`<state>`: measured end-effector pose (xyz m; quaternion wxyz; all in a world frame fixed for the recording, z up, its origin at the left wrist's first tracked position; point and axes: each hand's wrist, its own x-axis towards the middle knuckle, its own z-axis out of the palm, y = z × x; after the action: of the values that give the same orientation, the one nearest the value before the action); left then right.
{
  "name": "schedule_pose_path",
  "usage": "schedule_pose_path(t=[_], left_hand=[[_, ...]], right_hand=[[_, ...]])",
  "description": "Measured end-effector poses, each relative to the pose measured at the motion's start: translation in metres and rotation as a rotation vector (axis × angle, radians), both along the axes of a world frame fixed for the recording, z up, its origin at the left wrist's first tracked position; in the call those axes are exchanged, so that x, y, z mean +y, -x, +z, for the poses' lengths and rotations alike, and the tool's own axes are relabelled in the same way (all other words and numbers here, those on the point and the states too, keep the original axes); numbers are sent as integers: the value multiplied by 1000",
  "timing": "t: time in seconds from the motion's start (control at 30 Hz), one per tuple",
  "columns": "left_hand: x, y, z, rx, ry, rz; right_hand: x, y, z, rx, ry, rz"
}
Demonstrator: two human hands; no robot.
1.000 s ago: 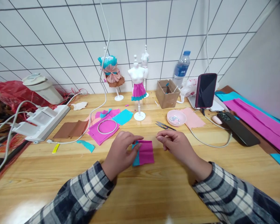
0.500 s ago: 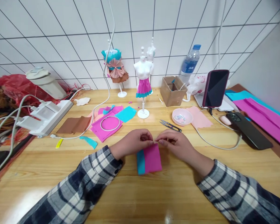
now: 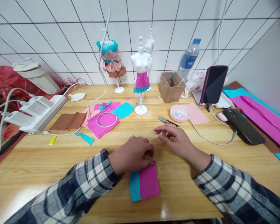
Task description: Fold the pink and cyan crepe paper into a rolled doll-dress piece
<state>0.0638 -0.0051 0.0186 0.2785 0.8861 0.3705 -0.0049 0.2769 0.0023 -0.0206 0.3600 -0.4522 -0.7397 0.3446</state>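
A magenta piece of crepe paper (image 3: 149,182) with a teal band (image 3: 135,186) along its left side hangs down toward me. My left hand (image 3: 133,154) pinches its top edge, and the fingers cover part of that edge. To the right, my right hand (image 3: 174,138) is off the paper, fingers loosely curled and apart, nothing visible in it. Just beyond the right fingertips lie thread snips (image 3: 166,121). Past both hands stands a small white mannequin (image 3: 141,62) wearing a magenta skirt (image 3: 142,81) with a teal hem.
Paper scraps (image 3: 102,124) with a metal ring (image 3: 106,119) lie left of centre. A pink bowl (image 3: 180,113) of shiny bits, a cardboard box (image 3: 171,90) and a propped phone (image 3: 214,84) stand right. A power strip (image 3: 49,113) is at left; a cable (image 3: 214,143) loops at right.
My right hand has let go of the paper's top edge and opened. My left hand has brought the paper down and nearer to me.
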Motion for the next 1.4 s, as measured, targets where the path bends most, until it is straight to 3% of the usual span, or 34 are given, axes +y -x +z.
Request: schedule_pose_path(t=[0.17,0.33,0.53,0.63,0.93,1.4], left_hand=[[5,1,-12,-40,-12,-3],[18,12,-13,-65,-71,109],[21,23,-13,-109,-84,98],[17,19,-17,-65,-111,161],[20,18,-30,-110,-161,266],[23,19,-29,-106,-95,254]], right_hand=[[-4,-4,0,-28,-96,27],[-13,-9,-6,-226,-324,235],[-17,-8,-6,-343,-388,347],[-19,-7,-4,-413,-411,391],[-14,-5,-8,-589,-459,365],[-11,-3,-8,-661,-514,320]])
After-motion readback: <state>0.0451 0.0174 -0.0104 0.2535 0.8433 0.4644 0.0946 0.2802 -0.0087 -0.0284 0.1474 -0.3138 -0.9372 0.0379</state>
